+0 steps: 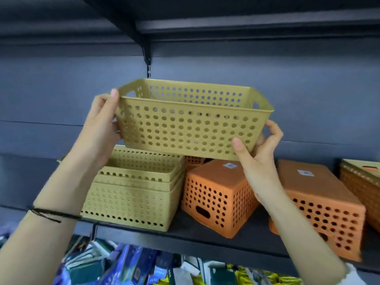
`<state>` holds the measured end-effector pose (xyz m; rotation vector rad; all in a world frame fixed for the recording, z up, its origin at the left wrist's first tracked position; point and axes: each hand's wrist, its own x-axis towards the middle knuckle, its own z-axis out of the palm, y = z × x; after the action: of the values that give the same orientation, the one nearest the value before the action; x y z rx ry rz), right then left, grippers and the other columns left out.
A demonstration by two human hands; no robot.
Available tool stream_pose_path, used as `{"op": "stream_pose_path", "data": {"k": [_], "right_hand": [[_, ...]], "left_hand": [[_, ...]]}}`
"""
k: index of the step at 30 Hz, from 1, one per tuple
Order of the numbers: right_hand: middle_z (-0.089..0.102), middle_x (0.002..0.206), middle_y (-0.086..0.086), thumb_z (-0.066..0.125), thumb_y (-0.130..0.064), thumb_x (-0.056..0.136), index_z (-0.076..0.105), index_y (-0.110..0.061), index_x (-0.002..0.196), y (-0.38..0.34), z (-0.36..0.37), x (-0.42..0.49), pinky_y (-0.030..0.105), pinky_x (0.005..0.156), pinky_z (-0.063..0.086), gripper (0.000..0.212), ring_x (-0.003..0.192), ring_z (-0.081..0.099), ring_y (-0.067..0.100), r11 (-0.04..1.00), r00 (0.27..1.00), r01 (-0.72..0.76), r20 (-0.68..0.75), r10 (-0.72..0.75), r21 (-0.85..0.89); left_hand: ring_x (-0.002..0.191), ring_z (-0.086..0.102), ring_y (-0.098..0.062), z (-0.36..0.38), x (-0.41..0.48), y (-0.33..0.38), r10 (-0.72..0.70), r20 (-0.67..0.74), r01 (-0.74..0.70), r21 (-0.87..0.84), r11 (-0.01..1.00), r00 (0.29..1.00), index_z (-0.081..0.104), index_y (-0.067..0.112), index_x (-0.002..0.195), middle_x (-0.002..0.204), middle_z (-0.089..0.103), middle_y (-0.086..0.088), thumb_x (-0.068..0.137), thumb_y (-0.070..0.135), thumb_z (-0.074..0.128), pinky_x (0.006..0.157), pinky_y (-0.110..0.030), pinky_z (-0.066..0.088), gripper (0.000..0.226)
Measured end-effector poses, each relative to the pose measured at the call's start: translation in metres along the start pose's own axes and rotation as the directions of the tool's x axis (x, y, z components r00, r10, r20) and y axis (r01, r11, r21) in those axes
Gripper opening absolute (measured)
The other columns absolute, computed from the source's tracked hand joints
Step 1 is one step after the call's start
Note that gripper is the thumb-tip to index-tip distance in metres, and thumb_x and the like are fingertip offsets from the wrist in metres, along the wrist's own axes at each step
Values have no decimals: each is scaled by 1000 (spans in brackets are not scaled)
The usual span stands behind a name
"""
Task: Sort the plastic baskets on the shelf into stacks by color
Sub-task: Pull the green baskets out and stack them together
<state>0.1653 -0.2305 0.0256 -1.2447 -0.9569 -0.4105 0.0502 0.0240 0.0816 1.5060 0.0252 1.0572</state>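
Hands: left hand (102, 124) and right hand (259, 150) grasp the perforated mustard-yellow plastic basket (191, 120) by its ends.
Purpose: likely nesting it into the matching yellow basket stack (133, 190) below.

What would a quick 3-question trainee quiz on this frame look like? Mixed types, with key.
1. True or false: the held yellow basket rests on the yellow stack.
2. Which hand grips the held basket's rim with the thumb on top: left hand or right hand?
3. The two orange baskets on the shelf lie: A) upright B) upside down C) nested.

Key: 1 false, it is held above the stack; 2 left; 3 B.
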Motion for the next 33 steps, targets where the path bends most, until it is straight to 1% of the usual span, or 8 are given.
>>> {"op": "stream_pose_path", "data": {"k": [6, 9, 14, 16, 22, 26, 30, 33], "right_hand": [[40, 149, -3, 62, -17, 89, 17, -47, 131, 24, 88, -9, 28, 108, 41, 68, 133, 44, 6, 999, 997, -35, 68, 35, -9], [36, 150, -14, 64, -17, 89, 18, -44, 135, 33, 113, -12, 32, 111, 36, 71, 136, 39, 3, 996, 988, -78, 128, 82, -37], [36, 140, -26, 62, -12, 91, 19, -31, 139, 41, 135, -18, 2, 94, 35, 67, 121, 37, -24, 981, 967, -157, 183, 177, -116], [36, 130, -33, 61, -13, 91, 21, -32, 135, 44, 137, -20, 4, 91, 38, 62, 112, 39, -29, 970, 967, -189, 144, 211, -152], [40, 132, -5, 64, -65, 72, 3, -61, 127, 54, 130, -31, 38, 112, 34, 82, 127, 42, 7, 918, 968, -214, 54, 245, -335], [24, 125, -13, 51, -73, 68, 25, -67, 113, 59, 127, -31, 37, 115, 22, 52, 132, 26, 14, 863, 963, -181, 92, 253, -472], [27, 123, -28, 51, -78, 69, 32, -58, 113, 56, 124, -30, 29, 110, 26, 52, 128, 34, 8, 874, 964, -162, 118, 240, -459], [34, 134, -16, 49, -69, 76, 35, -45, 129, 51, 116, -28, 27, 110, 28, 59, 129, 35, 3, 855, 946, -176, 158, 285, -487]], "left_hand": [[121, 65, -28, -88, 20, -17, -87, -35, 88, 57, 994, 996, 56, 18, 121, 133, 67, -10, 98, 58, 42, 103, -53, 51, 48], [105, 69, -16, -113, 31, -32, -87, -114, 96, 73, 993, 990, 55, 26, 105, 113, 71, 4, 105, 52, 38, 91, -42, 56, 31], [97, 57, -19, -145, 36, -67, -118, -210, 161, 203, 966, 971, 51, 35, 86, 101, 61, 6, 104, 54, 37, 87, -40, 45, 30], [90, 51, -19, -151, 35, -78, -134, -205, 190, 284, 940, 969, 54, 34, 85, 91, 54, 6, 104, 55, 38, 86, -39, 41, 32], [72, 41, -11, -142, 28, -104, -205, -185, 246, 241, 939, 961, 47, 14, 98, 82, 44, 4, 107, 39, 38, 62, -28, 30, 29], [91, 46, -11, -144, 20, -110, -258, -170, 288, 178, 941, 951, 36, 21, 118, 103, 47, 6, 108, 40, 37, 76, -27, 36, 21], [107, 47, -19, -144, 13, -100, -95, -184, 152, 325, 934, 978, 41, 28, 130, 118, 54, 3, 107, 26, 44, 88, -34, 38, 23], [117, 53, -27, -135, 10, -82, 159, -115, -48, 645, 763, 981, 61, 14, 128, 127, 61, -2, 101, 14, 52, 96, -40, 39, 29]]}}
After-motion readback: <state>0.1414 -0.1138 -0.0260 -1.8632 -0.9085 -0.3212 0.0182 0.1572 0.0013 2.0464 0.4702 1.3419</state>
